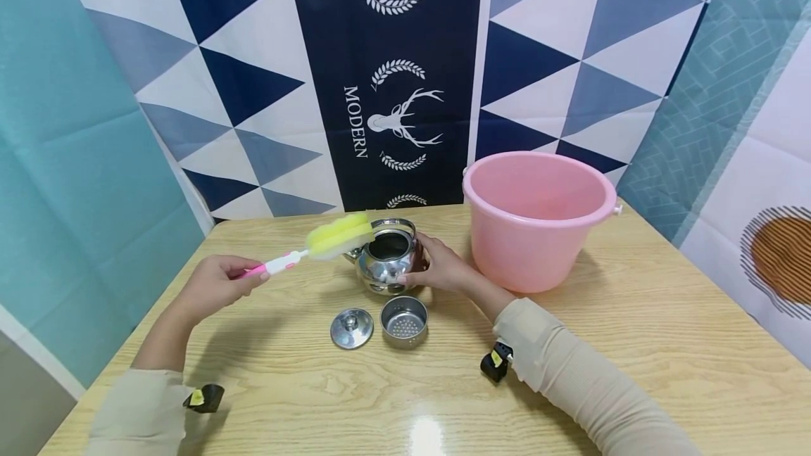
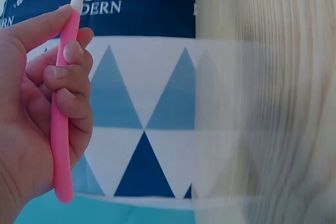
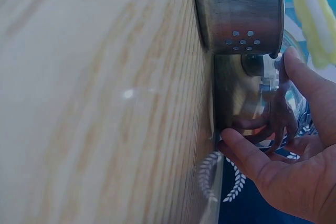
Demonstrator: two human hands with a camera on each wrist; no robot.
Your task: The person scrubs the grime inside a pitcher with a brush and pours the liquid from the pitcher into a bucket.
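Left hand [image 1: 217, 284] grips the sponge brush [image 1: 341, 236], right hand [image 1: 445, 267] clasps the kettle [image 1: 381, 271] (shiny metal, likely slippery); a hard shove could skid it into the strainer [image 1: 404, 339].

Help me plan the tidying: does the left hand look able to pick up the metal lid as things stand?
Probably not right now: the left hand grips the sponge brush. Otherwise the way looks free: the metal lid lies uncovered on the table, beside the strainer.

The teapot [image 1: 384, 273] is glossy, smooth metal. The brush handle [image 2: 60, 150] and bucket [image 1: 522, 252] look like smooth plastic. The tabletop [image 1: 304, 393] is glossy, wood-grained
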